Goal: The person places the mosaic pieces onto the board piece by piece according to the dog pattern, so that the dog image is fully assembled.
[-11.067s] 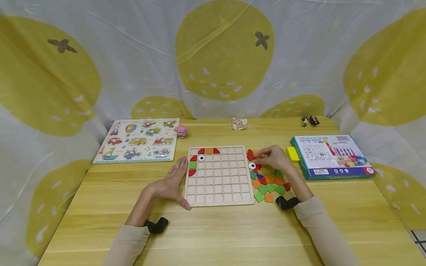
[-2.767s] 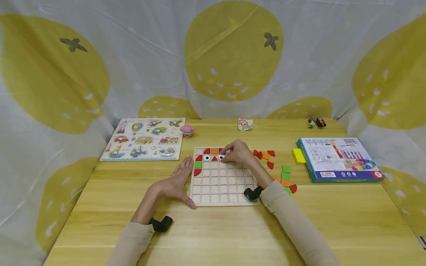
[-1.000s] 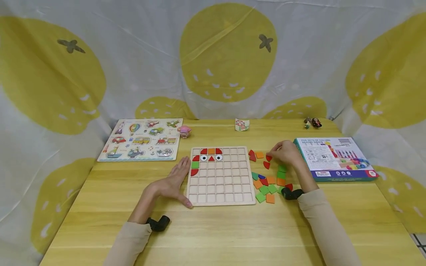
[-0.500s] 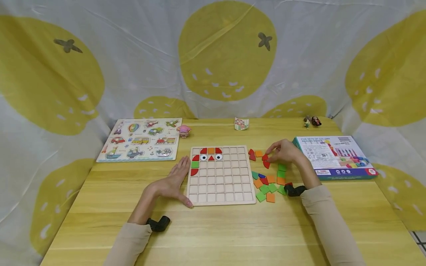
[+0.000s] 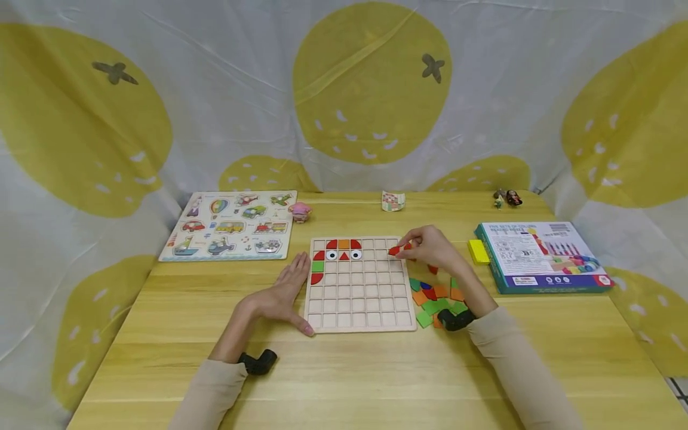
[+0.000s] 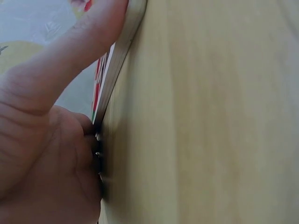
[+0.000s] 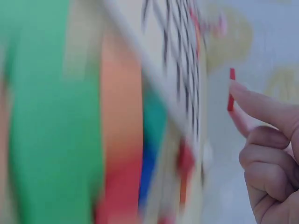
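Note:
My right hand [image 5: 430, 248] pinches a red quarter-round tile [image 5: 395, 251] between thumb and forefinger, over the upper right of the wooden grid board [image 5: 357, 304]. In the right wrist view the tile [image 7: 231, 89] stands edge-on, clear of the board. My left hand [image 5: 279, 295] lies along the board's left edge with straight fingers, its thumb at the near left corner. Red tiles and an orange square [image 5: 343, 244] fill part of the top row. Below are two eye discs [image 5: 331, 255] with a red triangle [image 5: 344, 256] between them, and a green square [image 5: 318, 267] at the left.
Loose green, orange, red and blue tiles [image 5: 424, 319] lie right of the board, partly under my right wrist. Farther right are a yellow block [image 5: 478, 252] and a boxed set [image 5: 543, 257]. A vehicle puzzle [image 5: 228, 227], a pink figurine [image 5: 300, 212] and a picture card [image 5: 393, 201] stand behind.
A second eye disc and a red triangle have joined the board since the oldest frame. My right hand has picked up a red tile and moved left over the board; the left hand stays put.

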`<control>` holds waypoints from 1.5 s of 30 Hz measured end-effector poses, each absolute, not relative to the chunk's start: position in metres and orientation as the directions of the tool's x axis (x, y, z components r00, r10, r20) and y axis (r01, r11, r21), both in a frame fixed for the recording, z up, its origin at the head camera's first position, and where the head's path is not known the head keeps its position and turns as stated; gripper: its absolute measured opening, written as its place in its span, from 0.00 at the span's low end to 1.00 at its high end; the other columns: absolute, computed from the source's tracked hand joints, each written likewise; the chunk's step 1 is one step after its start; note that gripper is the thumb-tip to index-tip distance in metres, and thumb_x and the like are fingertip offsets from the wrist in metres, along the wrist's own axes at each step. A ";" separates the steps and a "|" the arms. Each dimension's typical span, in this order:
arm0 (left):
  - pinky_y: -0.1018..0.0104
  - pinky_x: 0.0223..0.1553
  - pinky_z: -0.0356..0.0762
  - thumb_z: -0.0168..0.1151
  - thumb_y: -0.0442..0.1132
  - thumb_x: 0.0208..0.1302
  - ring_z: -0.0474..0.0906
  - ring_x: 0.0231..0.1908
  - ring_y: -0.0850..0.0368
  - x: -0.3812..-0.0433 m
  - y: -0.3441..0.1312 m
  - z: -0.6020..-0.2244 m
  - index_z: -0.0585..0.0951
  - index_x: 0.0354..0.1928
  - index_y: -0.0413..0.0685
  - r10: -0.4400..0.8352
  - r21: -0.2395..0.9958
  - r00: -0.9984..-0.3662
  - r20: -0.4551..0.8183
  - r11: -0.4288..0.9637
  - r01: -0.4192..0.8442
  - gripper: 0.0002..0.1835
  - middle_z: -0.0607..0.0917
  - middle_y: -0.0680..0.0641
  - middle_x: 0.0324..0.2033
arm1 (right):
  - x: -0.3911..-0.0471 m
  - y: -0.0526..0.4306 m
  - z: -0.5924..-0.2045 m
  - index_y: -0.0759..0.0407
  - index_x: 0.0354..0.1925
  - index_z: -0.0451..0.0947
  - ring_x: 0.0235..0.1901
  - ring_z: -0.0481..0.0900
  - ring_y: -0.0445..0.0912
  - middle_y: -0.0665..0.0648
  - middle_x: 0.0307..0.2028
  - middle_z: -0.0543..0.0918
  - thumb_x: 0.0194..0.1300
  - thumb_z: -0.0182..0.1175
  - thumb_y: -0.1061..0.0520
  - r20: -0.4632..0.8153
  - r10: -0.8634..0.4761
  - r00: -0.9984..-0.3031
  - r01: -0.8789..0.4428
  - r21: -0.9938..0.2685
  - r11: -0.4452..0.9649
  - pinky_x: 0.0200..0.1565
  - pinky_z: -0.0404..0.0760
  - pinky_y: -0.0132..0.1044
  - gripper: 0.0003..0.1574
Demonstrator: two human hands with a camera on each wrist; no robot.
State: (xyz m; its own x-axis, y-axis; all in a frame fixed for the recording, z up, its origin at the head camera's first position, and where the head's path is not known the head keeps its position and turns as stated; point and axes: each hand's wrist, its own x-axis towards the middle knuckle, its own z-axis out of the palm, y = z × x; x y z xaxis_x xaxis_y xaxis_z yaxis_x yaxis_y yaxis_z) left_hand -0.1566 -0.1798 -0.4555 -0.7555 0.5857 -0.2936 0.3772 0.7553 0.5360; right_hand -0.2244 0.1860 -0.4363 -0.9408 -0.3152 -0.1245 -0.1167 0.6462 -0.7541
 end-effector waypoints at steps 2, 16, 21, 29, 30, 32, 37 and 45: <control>0.41 0.75 0.31 0.78 0.64 0.33 0.21 0.75 0.41 -0.157 -0.178 -0.456 0.29 0.74 0.37 0.588 0.536 -0.754 -0.293 0.754 0.379 0.82 0.25 0.37 0.74 | -0.222 0.161 -0.437 0.57 0.37 0.85 0.16 0.57 0.42 0.48 0.13 0.61 0.53 0.73 0.53 -0.146 -0.333 -0.931 -0.099 -0.779 0.619 0.22 0.59 0.32 0.13; 0.43 0.75 0.30 0.78 0.65 0.33 0.21 0.75 0.42 -0.159 -0.170 -0.457 0.28 0.74 0.39 0.598 0.530 -0.744 -0.299 0.752 0.391 0.82 0.24 0.38 0.74 | -0.219 0.066 -0.450 0.58 0.31 0.86 0.18 0.61 0.41 0.48 0.14 0.66 0.47 0.77 0.56 -0.159 -0.323 -0.933 -0.084 -0.777 0.624 0.21 0.58 0.31 0.12; 0.42 0.75 0.31 0.78 0.65 0.33 0.21 0.75 0.42 -0.160 -0.170 -0.457 0.28 0.74 0.39 0.596 0.526 -0.745 -0.299 0.754 0.392 0.82 0.24 0.38 0.74 | -0.221 0.062 -0.452 0.54 0.32 0.88 0.20 0.63 0.41 0.49 0.17 0.71 0.47 0.77 0.56 -0.126 -0.360 -0.924 -0.140 -0.768 0.626 0.23 0.59 0.30 0.11; 0.41 0.75 0.32 0.78 0.65 0.33 0.21 0.75 0.40 -0.160 -0.170 -0.457 0.29 0.74 0.38 0.596 0.528 -0.747 -0.295 0.753 0.393 0.82 0.25 0.38 0.74 | -0.225 0.056 -0.456 0.53 0.32 0.88 0.25 0.71 0.41 0.50 0.28 0.85 0.48 0.76 0.57 -0.116 -0.408 -0.906 -0.186 -0.756 0.628 0.26 0.69 0.29 0.09; 0.40 0.75 0.32 0.78 0.65 0.33 0.21 0.75 0.40 -0.160 -0.170 -0.457 0.29 0.74 0.38 0.597 0.529 -0.747 -0.293 0.752 0.394 0.82 0.25 0.37 0.74 | -0.225 0.057 -0.456 0.53 0.33 0.88 0.25 0.71 0.41 0.50 0.27 0.84 0.48 0.76 0.57 -0.120 -0.413 -0.903 -0.185 -0.758 0.626 0.26 0.68 0.29 0.09; 0.40 0.75 0.32 0.78 0.65 0.33 0.22 0.75 0.40 -0.160 -0.170 -0.458 0.29 0.74 0.38 0.599 0.532 -0.747 -0.289 0.749 0.395 0.81 0.25 0.37 0.74 | -0.225 0.061 -0.454 0.53 0.34 0.88 0.23 0.68 0.41 0.49 0.23 0.80 0.49 0.75 0.57 -0.133 -0.424 -0.896 -0.179 -0.765 0.619 0.25 0.65 0.29 0.10; 0.41 0.75 0.32 0.78 0.64 0.33 0.22 0.75 0.40 -0.159 -0.171 -0.458 0.29 0.74 0.38 0.597 0.539 -0.746 -0.295 0.748 0.386 0.82 0.25 0.38 0.74 | -0.223 0.092 -0.443 0.53 0.42 0.87 0.18 0.58 0.41 0.49 0.15 0.67 0.54 0.72 0.56 -0.161 -0.426 -0.891 -0.139 -0.795 0.590 0.23 0.58 0.31 0.15; 0.40 0.75 0.32 0.79 0.64 0.32 0.21 0.75 0.40 -0.158 -0.178 -0.457 0.29 0.74 0.38 0.580 0.549 -0.759 -0.297 0.754 0.361 0.82 0.25 0.37 0.74 | -0.216 0.189 -0.433 0.55 0.45 0.86 0.12 0.55 0.44 0.50 0.12 0.61 0.58 0.69 0.57 -0.151 -0.246 -0.957 -0.040 -0.775 0.631 0.16 0.57 0.32 0.15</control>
